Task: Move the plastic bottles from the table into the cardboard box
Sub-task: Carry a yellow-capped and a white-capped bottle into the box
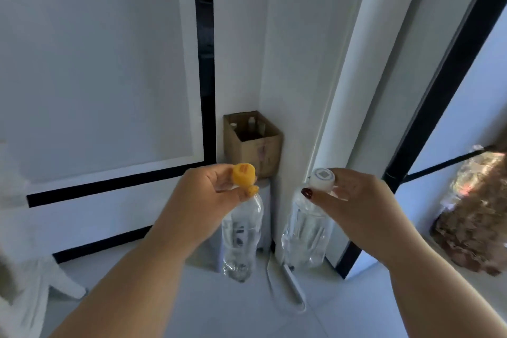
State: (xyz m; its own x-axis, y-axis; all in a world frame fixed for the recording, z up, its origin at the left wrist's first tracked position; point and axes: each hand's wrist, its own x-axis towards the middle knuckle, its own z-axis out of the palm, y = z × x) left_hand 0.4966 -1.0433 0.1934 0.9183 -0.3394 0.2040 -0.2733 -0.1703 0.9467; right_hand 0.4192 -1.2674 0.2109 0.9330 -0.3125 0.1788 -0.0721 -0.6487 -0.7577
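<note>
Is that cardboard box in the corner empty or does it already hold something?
Not empty: the open cardboard box shows a few bottle tops standing inside.

Two hands are in view, a left hand (pixel 208 192) and a right hand (pixel 354 197), and each holds one clear plastic bottle by the neck. That makes two held bottles: one with an orange cap (pixel 242 233) and one with a white cap (pixel 307 233). There is one cardboard box (pixel 260 151), open at the top. Inside it three bottle tops (pixel 251 121) show; any more deeper in the box cannot be made out. One white cable (pixel 293 288) lies on the floor.
</note>
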